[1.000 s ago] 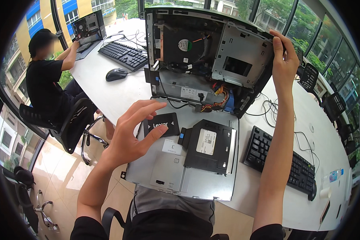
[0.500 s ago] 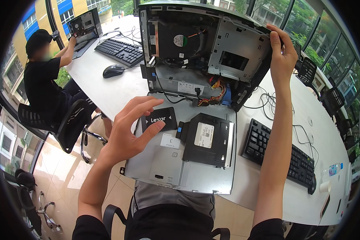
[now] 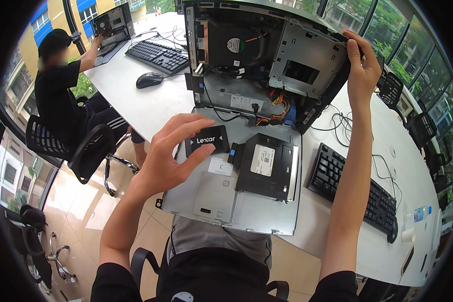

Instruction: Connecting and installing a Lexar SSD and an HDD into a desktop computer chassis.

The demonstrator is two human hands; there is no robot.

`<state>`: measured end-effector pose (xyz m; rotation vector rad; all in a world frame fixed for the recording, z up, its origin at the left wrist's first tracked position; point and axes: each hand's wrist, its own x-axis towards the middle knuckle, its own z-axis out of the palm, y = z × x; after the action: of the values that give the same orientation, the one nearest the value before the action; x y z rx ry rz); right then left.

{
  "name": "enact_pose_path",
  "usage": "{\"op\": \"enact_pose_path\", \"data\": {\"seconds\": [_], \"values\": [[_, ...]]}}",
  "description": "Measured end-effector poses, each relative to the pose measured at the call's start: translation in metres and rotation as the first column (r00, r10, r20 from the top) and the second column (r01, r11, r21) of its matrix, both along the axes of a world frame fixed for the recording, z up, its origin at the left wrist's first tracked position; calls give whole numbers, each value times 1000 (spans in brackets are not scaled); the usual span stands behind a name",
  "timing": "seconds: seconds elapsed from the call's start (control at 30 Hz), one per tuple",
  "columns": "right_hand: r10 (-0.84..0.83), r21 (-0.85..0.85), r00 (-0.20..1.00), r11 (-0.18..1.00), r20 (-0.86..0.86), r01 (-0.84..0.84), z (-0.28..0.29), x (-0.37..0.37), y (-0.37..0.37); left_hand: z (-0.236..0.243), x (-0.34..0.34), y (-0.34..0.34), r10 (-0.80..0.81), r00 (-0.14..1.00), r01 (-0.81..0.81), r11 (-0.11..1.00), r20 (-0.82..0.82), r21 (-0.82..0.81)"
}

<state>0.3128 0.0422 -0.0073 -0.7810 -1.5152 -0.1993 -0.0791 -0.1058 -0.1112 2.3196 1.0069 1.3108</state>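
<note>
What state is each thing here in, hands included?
Computer case: opened, insides exposed
Metal panel: lying flat
Optical drive: on the panel, label up
Small black drive: on the panel
Left hand: open, empty
Right hand: closed on the case's edge
Far keyboard: untouched
Mouse: untouched
Distant computer: opened

Computer case (image 3: 269,65), standing open, flat black drive (image 3: 219,141), lying before it

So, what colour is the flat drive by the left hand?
The flat drive is black with white markings; see head view.
</note>
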Motion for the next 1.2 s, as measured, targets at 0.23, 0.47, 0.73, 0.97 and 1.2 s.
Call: {"op": "enact_pose_path", "data": {"seconds": [0.23, 0.47, 0.73, 0.97, 1.2], "values": [[-8, 16, 1000, 1000, 1, 8, -1, 8, 8, -4, -5, 2, 27, 991, -22, 999, -130, 40], [-209, -16, 971, 977, 114, 212, 8, 18, -2, -17, -10, 10, 103, 951, -114, 993, -293, -22], [-26, 246, 974, 969, 224, -31, 29, -52, -66, -33, -21, 37, 96, 913, -99, 995, -397, 14], [220, -325, 764, 946, 607, -14, -12, -131, -104, -38, -29, 55, 28, 935, -26, 1000, -355, 8], [276, -450, 559, 870, 782, 200, -66, -129, -105, -53, -24, 68, -70, 997, 70, 997, 25, -20]]}}
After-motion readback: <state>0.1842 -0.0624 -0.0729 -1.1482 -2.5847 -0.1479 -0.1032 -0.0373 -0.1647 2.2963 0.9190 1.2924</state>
